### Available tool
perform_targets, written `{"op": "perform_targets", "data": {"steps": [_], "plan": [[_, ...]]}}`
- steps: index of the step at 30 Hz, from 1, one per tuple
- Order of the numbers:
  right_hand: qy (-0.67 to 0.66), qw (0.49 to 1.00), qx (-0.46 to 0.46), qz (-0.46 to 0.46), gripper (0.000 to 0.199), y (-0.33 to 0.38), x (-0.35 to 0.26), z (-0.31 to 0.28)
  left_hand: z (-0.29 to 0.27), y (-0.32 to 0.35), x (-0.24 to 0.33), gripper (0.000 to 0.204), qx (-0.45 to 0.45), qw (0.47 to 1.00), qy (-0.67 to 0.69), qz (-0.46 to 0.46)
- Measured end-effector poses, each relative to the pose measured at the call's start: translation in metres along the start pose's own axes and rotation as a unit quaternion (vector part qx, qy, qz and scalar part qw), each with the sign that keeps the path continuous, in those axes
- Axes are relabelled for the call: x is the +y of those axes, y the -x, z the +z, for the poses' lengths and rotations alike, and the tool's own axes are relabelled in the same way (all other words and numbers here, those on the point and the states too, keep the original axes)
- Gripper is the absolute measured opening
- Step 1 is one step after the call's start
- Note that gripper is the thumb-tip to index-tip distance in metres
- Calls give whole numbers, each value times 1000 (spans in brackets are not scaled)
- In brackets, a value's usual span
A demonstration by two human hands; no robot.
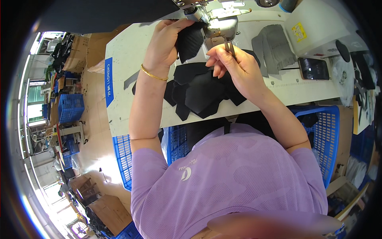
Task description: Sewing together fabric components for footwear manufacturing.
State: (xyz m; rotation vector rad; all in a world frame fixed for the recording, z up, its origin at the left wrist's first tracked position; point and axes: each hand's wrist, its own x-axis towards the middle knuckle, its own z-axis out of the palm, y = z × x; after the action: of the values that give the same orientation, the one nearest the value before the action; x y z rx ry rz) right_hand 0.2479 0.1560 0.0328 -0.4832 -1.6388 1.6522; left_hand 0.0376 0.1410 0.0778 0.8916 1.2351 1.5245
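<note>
At the far edge of the sewing table (131, 59), my left hand (162, 42) pinches a black ribbed fabric piece (190, 43) just left of the sewing machine (227, 24). Its fingertips are partly hidden behind the fabric and the machine head. My right hand (240, 67) is closed on dark tweezers (229, 47), whose tips point up at the machine's needle area. Between my forearms lies a loose pile of black fabric pieces (203, 93). Grey ribbed fabric pieces (274, 46) are stacked to the right of my right hand.
A phone (313, 68) lies on the table at the right, near a white box (318, 26). Blue plastic baskets (328, 139) stand under the table's near edge on both sides. Cardboard boxes (108, 213) sit on the floor at the left.
</note>
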Motion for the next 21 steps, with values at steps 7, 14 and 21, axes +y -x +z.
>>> {"op": "perform_targets", "data": {"steps": [7,14,21], "plan": [[169,985,-18,-2,24,7,-14,-21,12,41,-5,22,128,988,24,78],[533,809,72,-237,23,16,2,4,13,102,-39,19,200,945,-182,186],[529,808,35,-258,21,7,4,25,8,115,-49,20,199,954,-164,153]]}}
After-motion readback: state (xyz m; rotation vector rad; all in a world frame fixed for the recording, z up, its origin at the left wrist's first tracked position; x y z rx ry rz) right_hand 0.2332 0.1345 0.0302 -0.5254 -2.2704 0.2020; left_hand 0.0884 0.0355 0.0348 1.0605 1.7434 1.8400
